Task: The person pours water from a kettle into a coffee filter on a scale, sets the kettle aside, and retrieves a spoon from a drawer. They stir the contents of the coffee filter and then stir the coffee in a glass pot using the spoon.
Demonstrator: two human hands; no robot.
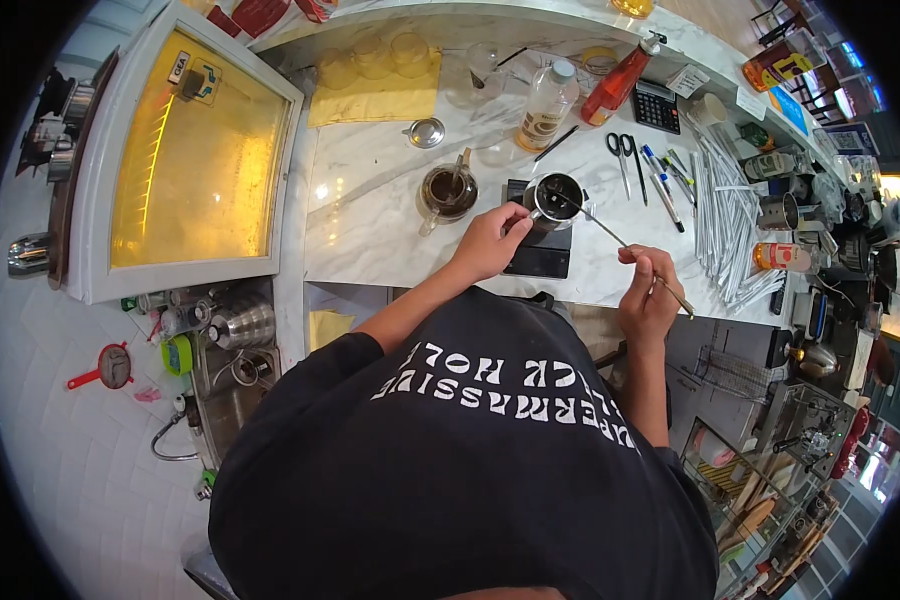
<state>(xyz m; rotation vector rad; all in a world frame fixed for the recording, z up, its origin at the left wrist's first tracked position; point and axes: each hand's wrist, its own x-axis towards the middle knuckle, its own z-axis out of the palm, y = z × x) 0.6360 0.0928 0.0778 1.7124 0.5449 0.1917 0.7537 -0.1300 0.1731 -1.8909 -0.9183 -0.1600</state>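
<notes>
My left hand [494,240] pinches the handle side of a small metal pitcher [540,215] with dark contents, closed on it. The pitcher is over a flat black scale [538,264]. My right hand [652,298] is closed around a long thin bar spoon [604,228], whose far end dips into the pitcher. Left of the pitcher stands a glass server [450,205] holding dark liquid. A round metal lid [426,133] lies on the marble counter behind it.
Behind the pitcher are a clear bottle [548,108] and a red bottle [618,85]. To the right lie a calculator [656,107], scissors [622,160], pens [662,180] and many wrapped straws [722,215]. Upside-down glasses [370,62] rest on a yellow cloth [375,100]. A sink [228,390] is at left.
</notes>
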